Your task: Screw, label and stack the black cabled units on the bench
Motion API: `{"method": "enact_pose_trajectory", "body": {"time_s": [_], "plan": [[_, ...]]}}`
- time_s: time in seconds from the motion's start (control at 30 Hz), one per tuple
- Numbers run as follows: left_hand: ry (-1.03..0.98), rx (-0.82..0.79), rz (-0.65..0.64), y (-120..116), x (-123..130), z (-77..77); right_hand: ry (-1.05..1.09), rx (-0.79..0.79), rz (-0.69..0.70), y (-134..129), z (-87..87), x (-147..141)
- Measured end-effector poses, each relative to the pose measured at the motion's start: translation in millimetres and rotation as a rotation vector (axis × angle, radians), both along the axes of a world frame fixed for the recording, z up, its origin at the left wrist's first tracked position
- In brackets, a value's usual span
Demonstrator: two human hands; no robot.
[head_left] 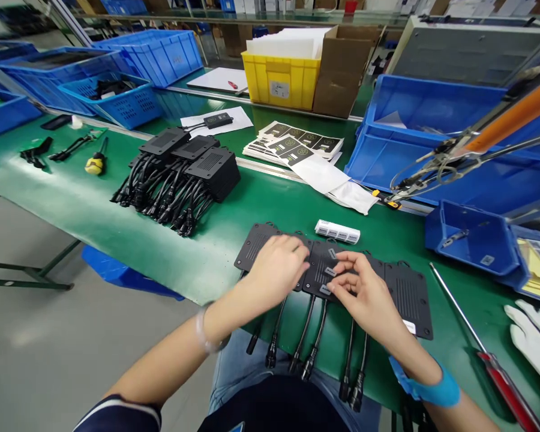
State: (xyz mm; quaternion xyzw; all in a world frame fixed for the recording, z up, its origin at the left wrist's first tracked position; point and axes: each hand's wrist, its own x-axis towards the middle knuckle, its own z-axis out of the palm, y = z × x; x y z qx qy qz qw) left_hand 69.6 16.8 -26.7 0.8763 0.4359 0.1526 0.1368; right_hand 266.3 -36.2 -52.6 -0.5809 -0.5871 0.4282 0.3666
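Observation:
Several flat black boxes with cables [407,294] lie side by side in a row along the bench's near edge. My left hand [279,267] is over the left part of this row, its fingers curled together; whatever they pinch is hidden. Over the middle box [315,276], my right hand [364,291] carries small grey labels [330,272] at its fingertips. Whether any label touches the box, I cannot tell. Just behind the row is a curled white strip of labels [337,231]. The black cables [312,333] hang toward my lap.
Left of the row stands a stack of similar black boxes [211,168]. A red-handled screwdriver [490,360] and a white glove [533,336] lie at right. Printed sheets [297,147] are behind. An orange powered screwdriver [499,132] hangs near blue bins [470,240].

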Motion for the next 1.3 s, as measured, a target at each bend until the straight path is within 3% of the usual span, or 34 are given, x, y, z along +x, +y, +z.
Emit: {"method": "enact_pose_trajectory", "body": {"time_s": [0.13, 0.27, 0.4, 0.8, 1.3], "plan": [[-0.060, 0.057, -0.117, -56.4, -10.4, -20.6, -0.050, -0.031, -0.053, -6.9, -9.2, 0.2], [-0.091, 0.152, -0.108, -79.9, -8.8, -42.9, -0.131, -0.005, -0.078, -8.4, -13.3, -0.9], [-0.079, 0.211, -0.096, -84.3, -5.7, -52.4, -0.223, 0.047, -0.085, -10.4, -13.7, -2.2], [-0.072, 0.229, -0.101, -87.1, -3.8, -57.5, -0.337, 0.128, -0.107, -11.6, -9.5, -6.3], [0.035, 0.174, -0.122, -87.9, -2.1, -52.6, -0.327, 0.126, -0.094, -13.2, -10.6, -4.2]]}}
